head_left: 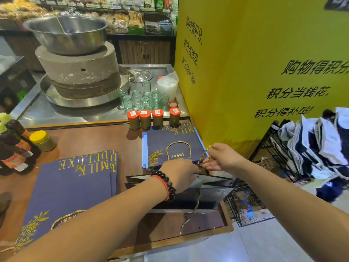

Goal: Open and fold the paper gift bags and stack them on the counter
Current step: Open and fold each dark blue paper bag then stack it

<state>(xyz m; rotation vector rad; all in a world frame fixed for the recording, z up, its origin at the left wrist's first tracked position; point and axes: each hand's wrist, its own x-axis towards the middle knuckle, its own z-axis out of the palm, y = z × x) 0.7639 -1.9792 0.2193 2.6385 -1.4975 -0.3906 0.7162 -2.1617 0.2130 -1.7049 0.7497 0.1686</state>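
Hands at lower centre: right hand pinches gold twisted cord handle, left hand grips rim of opened navy paper gift bag on wooden bench. Light, stiff, creasable paper; hold by rim.

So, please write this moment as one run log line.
step: opening bag | left hand: on open bag rim | right hand: pinching gold cord handle | flat bags: two stacks on counter

Flat navy gift bags, 8 o'clock on counter: gold "MILK DELUXE", upside down to camera. Second flat stack, centre: same "MILK DELUXE" in gold, small gold characters under the handle too small to read. Yellow wall panel, 1–3 o'clock: black "购物得积分,积分当钱花,积分得补贴!", printed twice. Jar lid labels unreadable.
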